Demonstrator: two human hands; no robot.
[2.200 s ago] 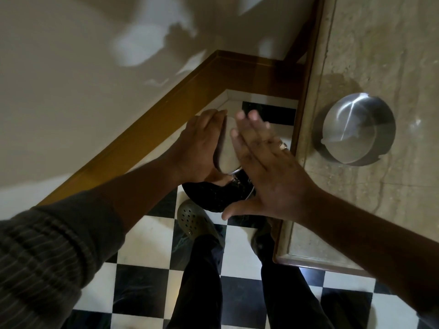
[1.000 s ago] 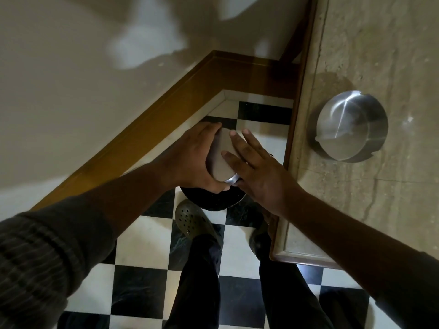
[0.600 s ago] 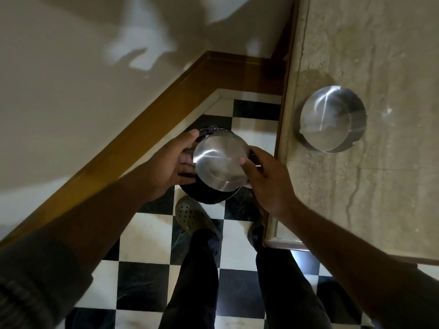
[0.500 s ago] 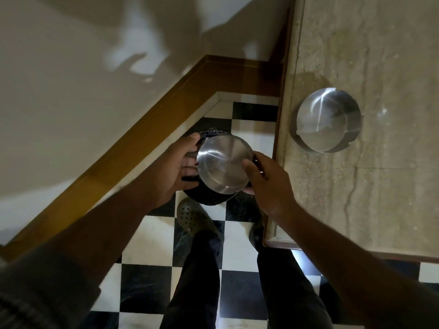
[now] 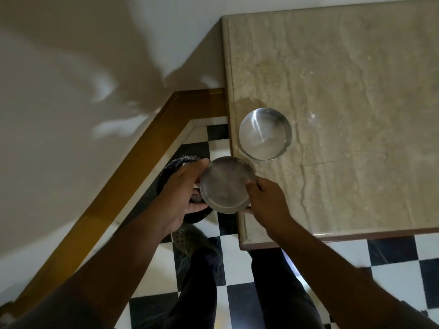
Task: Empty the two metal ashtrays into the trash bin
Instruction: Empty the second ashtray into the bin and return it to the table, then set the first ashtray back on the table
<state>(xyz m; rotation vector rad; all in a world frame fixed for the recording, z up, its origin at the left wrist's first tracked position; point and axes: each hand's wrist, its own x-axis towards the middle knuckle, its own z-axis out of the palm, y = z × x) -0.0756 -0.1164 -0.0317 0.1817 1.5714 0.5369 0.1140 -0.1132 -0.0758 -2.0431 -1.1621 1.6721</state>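
Note:
A round metal ashtray [image 5: 225, 185] is held between both hands, its flat underside turned up toward me. My left hand [image 5: 183, 193] grips its left rim and my right hand [image 5: 266, 203] grips its right rim. It hovers at the table's left edge, partly over the black-lined trash bin [image 5: 177, 163] on the floor, which my left hand mostly hides. The second metal ashtray [image 5: 264, 134] rests on the marble table, just beyond the held one.
The beige marble table [image 5: 356, 91] fills the right side, its wooden-edged corner near my right wrist. A white wall with a brown wooden skirting [image 5: 133, 167] runs along the left. My legs and a perforated shoe [image 5: 187, 238] stand on the black-and-white checkered floor.
The ashtray was on edge between my palms over the bin, then turned flat, underside up. Both hands have carried it up and right, toward the table edge.

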